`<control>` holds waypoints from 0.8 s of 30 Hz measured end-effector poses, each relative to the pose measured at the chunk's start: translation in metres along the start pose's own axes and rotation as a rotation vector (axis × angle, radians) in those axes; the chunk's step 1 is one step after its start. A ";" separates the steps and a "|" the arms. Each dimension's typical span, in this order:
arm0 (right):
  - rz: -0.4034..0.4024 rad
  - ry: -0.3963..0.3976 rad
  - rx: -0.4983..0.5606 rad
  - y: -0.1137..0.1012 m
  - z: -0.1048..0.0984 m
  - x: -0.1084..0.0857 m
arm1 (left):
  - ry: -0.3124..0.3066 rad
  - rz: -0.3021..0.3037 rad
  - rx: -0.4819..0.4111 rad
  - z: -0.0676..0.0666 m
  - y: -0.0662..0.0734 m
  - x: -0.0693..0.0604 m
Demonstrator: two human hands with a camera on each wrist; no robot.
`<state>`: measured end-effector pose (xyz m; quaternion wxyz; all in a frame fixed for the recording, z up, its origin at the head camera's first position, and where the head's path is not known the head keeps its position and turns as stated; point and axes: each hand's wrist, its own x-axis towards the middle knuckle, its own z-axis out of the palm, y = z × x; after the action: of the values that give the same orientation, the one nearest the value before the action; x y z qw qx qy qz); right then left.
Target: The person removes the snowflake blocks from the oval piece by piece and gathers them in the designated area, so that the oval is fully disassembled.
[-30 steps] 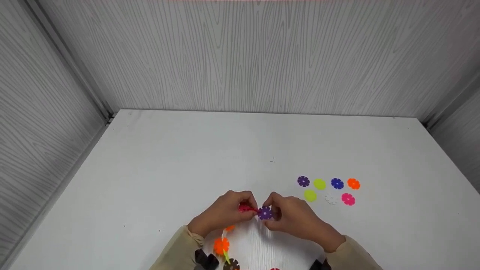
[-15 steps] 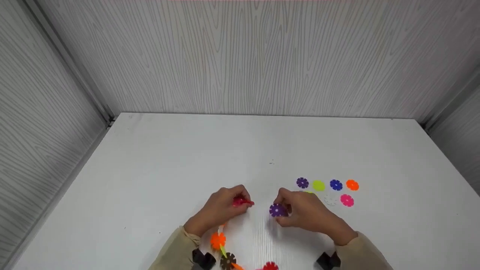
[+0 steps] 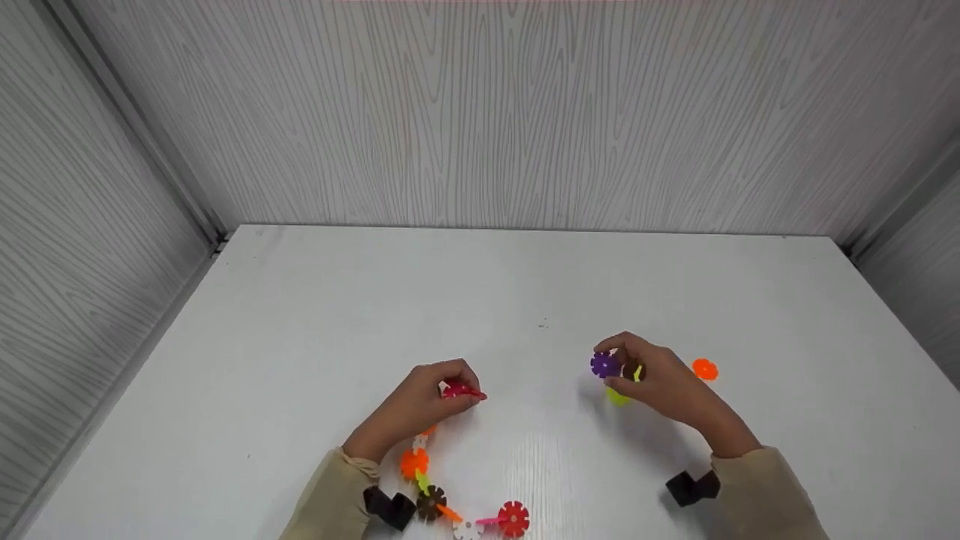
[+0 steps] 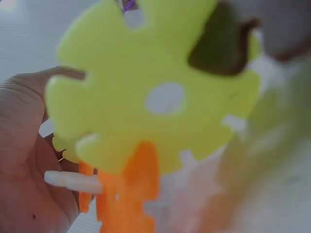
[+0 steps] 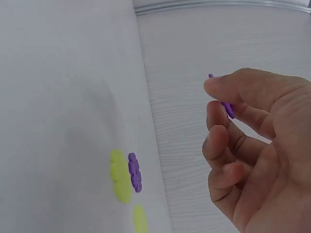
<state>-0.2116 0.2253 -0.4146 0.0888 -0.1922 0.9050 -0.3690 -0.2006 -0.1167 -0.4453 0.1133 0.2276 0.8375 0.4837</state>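
Note:
My left hand pinches a red notched disc at the upper end of a linked chain. The chain curves below the wrist through an orange disc and a brown disc to a red flower-shaped disc. Close to the left wrist camera, a yellow disc joins an orange piece. My right hand holds a purple disc between thumb and fingertips, above the loose discs. In the right wrist view another purple disc lies beside a yellow disc.
An orange disc lies right of my right hand, which hides several other loose discs. The white tabletop meets a wood-grain back panel, with side panels at left and right.
My right hand has moved right and away from me with the purple disc, apart from the red one. My left hand has shifted left with the chain, and more of the chain shows.

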 end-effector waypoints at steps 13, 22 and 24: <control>0.002 0.013 0.053 0.032 -0.016 0.001 | -0.093 -0.035 -0.009 0.000 -0.008 -0.002; 0.148 0.076 0.039 0.052 -0.026 0.000 | -0.142 -0.115 -0.017 -0.001 -0.009 -0.002; 0.170 0.097 0.020 0.057 -0.029 0.000 | -0.150 -0.130 -0.015 -0.002 -0.008 -0.002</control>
<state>-0.2360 0.2806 -0.4341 0.0779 -0.0958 0.9175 -0.3781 -0.2022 -0.1223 -0.4517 0.2084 0.2074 0.8361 0.4631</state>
